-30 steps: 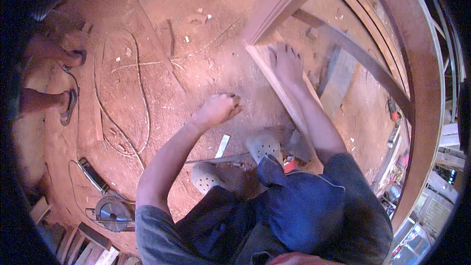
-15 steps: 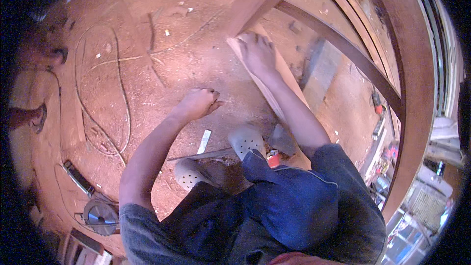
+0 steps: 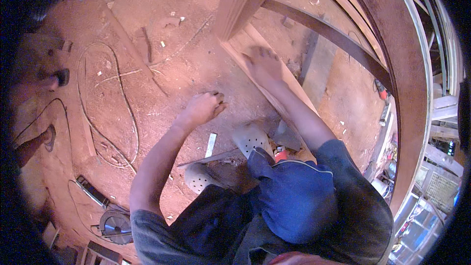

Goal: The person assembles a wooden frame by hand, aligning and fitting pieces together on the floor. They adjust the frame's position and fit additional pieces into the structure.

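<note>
My right hand [image 3: 266,66] lies palm down with outstretched fingers on a pale wooden board [image 3: 252,38]. This board runs diagonally and meets the foot of a thick wooden post [image 3: 243,5]. My left hand [image 3: 202,108] hangs over the dirt floor, left of the board and apart from it. Its fingers are curled in, and whatever they may hold is hidden. A darker wooden rail [image 3: 326,27] joins the post to a broad reddish-brown frame member [image 3: 414,59] on the right.
A circular saw [image 3: 117,225] lies at lower left. A looped cord [image 3: 80,103] and wood strips [image 3: 126,37] cover the floor. My light clogs [image 3: 251,140] stand below, near a white strip [image 3: 211,144]. Another person's foot [image 3: 50,137] shows at left. A red-and-black tool [image 3: 380,90] lies right.
My right hand has slid down the board, away from the post, and its fingers have flattened. My left hand stays curled in nearly the same place. The view has shifted slightly.
</note>
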Tool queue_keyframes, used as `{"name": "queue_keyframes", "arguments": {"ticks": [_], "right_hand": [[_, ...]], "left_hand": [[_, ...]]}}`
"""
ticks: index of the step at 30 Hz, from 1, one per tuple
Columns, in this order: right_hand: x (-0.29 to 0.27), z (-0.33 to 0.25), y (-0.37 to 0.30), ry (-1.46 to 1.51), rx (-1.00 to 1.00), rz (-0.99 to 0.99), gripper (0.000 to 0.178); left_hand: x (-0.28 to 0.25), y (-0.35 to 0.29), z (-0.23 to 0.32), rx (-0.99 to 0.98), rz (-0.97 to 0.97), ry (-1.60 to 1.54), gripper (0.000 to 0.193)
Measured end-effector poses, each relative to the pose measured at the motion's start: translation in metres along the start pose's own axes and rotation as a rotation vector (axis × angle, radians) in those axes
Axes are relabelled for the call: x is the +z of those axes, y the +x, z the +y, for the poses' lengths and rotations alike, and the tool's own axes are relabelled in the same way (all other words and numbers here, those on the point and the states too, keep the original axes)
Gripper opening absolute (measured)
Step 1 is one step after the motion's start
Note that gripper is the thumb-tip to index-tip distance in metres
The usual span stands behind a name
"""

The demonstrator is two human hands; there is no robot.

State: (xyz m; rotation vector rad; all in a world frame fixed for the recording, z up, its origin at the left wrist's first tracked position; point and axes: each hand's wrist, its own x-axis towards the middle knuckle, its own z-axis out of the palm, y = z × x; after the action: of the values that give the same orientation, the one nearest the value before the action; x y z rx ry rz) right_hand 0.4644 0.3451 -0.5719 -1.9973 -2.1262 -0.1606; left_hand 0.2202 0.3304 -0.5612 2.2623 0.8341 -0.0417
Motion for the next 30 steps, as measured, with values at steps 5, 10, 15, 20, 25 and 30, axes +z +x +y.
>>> {"name": "queue_keyframes", "arguments": {"ticks": [5, 10, 15, 20, 25, 30], "right_hand": [[-0.001, 0.01, 0.034, 0.008, 0.212, -0.113, 0.04], [0.006, -0.001, 0.005, -0.02, 0.047, -0.048, 0.04], [0.006, 0.015, 0.052, -0.002, 0.208, -0.042, 0.04], [0.003, -0.006, -0.008, 0.046, 0.05, -0.043, 0.037], [-0.003, 0.01, 0.027, -0.003, 0.144, -0.054, 0.038], [-0.008, 0.012, -0.057, 0.104, 0.086, -0.016, 0.036]], "left_hand": [[0.02, -0.003, -0.003, 0.004, 0.008, -0.006, 0.036], [0.019, -0.016, -0.001, 0.008, -0.007, 0.004, 0.034], [0.022, -0.014, 0.001, 0.044, 0.023, 0.021, 0.032], [0.009, -0.022, -0.001, 0.025, 0.045, 0.015, 0.033], [0.011, -0.012, -0.003, -0.016, 0.008, 0.017, 0.033], [0.015, -0.022, -0.008, 0.006, 0.045, -0.008, 0.032]]}}
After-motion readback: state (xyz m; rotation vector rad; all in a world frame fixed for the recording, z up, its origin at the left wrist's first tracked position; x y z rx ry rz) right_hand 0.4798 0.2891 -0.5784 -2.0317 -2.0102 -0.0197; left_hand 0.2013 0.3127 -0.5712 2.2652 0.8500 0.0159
